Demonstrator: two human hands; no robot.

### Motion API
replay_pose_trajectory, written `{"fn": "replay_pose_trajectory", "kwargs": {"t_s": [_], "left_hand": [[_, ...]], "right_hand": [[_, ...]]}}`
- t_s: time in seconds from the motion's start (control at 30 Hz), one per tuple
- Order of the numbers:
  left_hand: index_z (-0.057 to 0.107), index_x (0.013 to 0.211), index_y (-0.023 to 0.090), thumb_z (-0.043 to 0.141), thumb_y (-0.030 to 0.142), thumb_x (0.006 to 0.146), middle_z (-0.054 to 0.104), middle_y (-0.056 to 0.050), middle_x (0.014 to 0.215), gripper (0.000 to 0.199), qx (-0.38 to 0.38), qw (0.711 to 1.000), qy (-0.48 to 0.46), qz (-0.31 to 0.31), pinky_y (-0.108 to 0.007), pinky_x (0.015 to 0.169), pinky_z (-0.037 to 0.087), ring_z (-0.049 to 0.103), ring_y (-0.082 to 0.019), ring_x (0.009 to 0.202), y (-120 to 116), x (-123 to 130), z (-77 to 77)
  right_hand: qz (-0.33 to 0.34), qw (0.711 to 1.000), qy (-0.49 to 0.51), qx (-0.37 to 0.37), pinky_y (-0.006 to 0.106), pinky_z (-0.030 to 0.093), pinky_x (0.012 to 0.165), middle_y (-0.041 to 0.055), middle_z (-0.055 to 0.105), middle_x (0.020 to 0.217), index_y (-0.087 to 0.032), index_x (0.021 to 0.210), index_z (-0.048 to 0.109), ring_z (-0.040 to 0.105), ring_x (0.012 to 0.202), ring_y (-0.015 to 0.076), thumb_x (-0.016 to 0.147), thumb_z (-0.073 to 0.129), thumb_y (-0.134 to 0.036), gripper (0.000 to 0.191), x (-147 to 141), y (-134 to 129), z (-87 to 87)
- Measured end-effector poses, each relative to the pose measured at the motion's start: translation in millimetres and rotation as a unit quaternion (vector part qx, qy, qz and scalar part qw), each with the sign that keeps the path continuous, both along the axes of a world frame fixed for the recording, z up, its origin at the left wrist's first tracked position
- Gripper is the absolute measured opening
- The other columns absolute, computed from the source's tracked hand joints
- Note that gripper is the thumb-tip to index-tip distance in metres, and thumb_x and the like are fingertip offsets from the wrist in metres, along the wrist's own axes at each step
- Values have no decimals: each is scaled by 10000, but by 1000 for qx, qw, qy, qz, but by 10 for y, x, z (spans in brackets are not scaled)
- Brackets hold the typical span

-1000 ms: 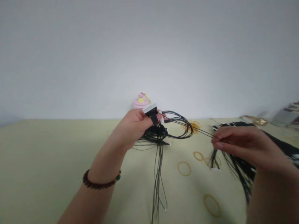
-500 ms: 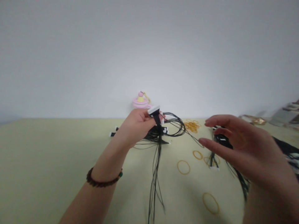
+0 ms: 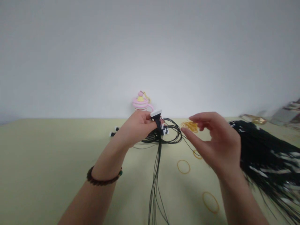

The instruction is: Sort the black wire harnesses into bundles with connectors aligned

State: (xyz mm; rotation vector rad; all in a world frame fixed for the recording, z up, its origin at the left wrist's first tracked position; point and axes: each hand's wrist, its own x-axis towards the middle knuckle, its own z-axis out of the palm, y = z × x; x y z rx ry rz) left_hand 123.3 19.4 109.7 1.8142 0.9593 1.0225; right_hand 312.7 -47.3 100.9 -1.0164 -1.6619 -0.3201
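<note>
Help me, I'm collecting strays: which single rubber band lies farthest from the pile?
The lowest band in view, left of the right forearm; the other two visible single bands lie nearer the pile.

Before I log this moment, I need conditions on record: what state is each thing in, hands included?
Left hand: closed on wires
Right hand: open, fingers curved
Wires: part looped, part hanging
Connector: held up, wired
Bands: some piled, others single
Mug: upright, lid on
Black bundle: heaped, strands loose
</note>
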Motion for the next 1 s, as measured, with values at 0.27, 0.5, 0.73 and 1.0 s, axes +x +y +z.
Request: {"fn": "replay_pose_trajectory", "kwargs": {"t_s": [0.27,0.5,0.73,1.0], "left_hand": [[709,819,141,618,324,734,682,-22,750,221,8,1000,4,-26,-232,725,448,606,-159,767,8,12,-16],[708,829,152,600,247,741,675,-1,746,169,-12,997,-20,-78,-205,710,441,592,-129,741,-11,3,2],[711,776,147,610,225,729,672,-1,700,135,-33,994,-50,-88,-191,684,440,586,-116,700,-32,29,20],[714,757,142,656,242,712,686,-12,724,123,-38,994,-62,-76,-187,703,452,601,-115,709,-5,16,19]], "right_hand": [[107,989,-102,-21,188,469,601,47,659,776,-131,828,674,596,664,96,783,606,-96,89,-234,-73,-70],[68,992,-79,-73,211,478,647,49,689,821,-135,878,682,635,727,125,810,575,-160,129,-276,34,-149],[96,977,17,-191,175,395,488,-34,627,637,-168,782,586,554,507,65,726,590,-113,79,-322,32,-138],[319,863,192,-342,133,264,376,-66,469,530,-175,747,557,353,428,30,752,552,-103,73,-123,-156,71]]}}
